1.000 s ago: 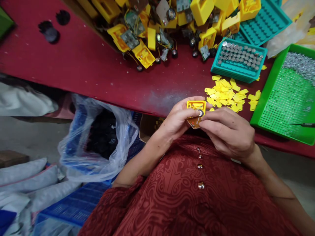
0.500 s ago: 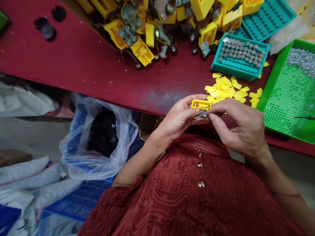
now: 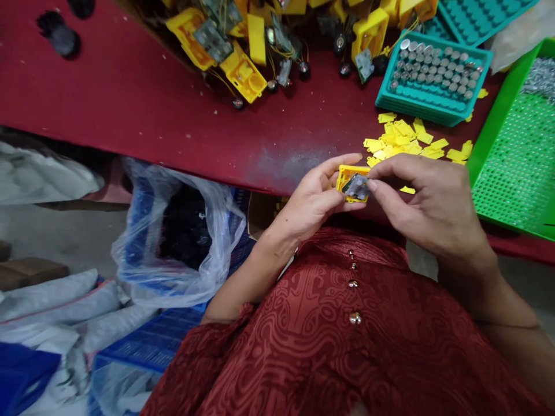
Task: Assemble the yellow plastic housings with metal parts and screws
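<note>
My left hand point(image 3: 318, 193) grips a small yellow plastic case point(image 3: 352, 170) by its left side, its hollow side facing up, just off the table's front edge. A grey circuit board point(image 3: 357, 187) lies tilted in the mouth of the case. The thumb and forefinger of my right hand point(image 3: 418, 199) pinch the board at its right end. Small yellow plastic covers point(image 3: 396, 138) lie in a loose pile on the table beyond my right hand. Behind them stands a teal tray point(image 3: 433, 75) with rows of silver button cells.
A green perforated basket point(image 3: 515, 156) with small metal parts stands at the right. Yellow cases point(image 3: 247, 75) with wired boards are heaped at the back of the red table point(image 3: 173, 127). Below the edge, at left, a plastic-lined blue crate point(image 3: 139, 231) contains black pieces.
The circuit board has gone from nearly edge-on to lying flatter over the case, its face now showing. Both hands keep hold. The camera view has shifted slightly.
</note>
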Demonstrator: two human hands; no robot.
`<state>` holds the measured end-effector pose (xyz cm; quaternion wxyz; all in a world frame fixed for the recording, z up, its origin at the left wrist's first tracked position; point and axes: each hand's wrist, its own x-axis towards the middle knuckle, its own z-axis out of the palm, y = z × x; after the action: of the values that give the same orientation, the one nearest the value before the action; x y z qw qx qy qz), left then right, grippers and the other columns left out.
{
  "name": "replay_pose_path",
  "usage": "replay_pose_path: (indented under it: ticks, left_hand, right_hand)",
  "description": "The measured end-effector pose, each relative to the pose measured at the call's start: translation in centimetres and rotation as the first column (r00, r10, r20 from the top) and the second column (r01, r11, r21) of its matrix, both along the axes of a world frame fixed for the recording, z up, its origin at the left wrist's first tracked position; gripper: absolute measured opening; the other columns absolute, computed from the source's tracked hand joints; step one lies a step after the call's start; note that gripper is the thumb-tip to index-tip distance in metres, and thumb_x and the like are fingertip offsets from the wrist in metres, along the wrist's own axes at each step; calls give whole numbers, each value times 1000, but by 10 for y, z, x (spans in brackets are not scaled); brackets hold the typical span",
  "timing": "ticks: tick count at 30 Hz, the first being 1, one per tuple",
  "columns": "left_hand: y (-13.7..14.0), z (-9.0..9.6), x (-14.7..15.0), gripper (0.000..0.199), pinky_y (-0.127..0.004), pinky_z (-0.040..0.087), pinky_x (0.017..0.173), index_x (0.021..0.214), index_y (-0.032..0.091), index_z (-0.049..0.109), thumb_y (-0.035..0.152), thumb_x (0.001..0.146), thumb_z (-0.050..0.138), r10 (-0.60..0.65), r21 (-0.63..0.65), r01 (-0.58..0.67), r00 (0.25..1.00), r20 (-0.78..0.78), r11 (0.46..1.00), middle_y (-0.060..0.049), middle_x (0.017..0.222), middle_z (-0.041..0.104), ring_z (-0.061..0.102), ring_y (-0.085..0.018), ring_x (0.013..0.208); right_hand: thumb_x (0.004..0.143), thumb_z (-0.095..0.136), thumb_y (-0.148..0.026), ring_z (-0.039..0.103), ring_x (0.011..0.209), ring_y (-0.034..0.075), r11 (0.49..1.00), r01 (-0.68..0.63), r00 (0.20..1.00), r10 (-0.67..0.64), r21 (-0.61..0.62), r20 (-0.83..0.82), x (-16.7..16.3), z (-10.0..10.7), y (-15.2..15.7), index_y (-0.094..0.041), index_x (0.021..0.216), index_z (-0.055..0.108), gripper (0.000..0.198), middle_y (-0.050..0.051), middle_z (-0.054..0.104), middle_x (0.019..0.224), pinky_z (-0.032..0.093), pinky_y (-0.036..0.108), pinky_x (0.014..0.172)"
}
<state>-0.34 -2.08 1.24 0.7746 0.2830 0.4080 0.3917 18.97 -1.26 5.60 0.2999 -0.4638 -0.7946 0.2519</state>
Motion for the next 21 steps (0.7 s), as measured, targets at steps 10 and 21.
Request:
replay_pose_path:
  ticks: [10, 21]
  left_hand:
    - [0, 3, -1, 58, -36, 67, 99, 121, 21, 72, 22, 66, 90, -24, 111, 31, 997, -70, 993, -8, 138, 75, 74, -30, 129]
    - [-2, -3, -1, 67, -41, 66, 107, 135, 22, 67, 22, 71, 88, -40, 105, 48, 996, -79, 993, -8, 142, 73, 70, -31, 136]
  right_hand:
    - [101, 58, -18, 72, 88, 22, 996, -85, 975, 76, 35, 211, 5, -1, 7, -16, 95, 79, 21, 8, 78, 98, 52, 34, 78]
    - [107, 50, -16, 74, 91, 21, 982, -145, 958, 109, 121, 267, 0, -3, 10, -14, 116, 80, 31, 8, 79, 101, 52, 31, 79]
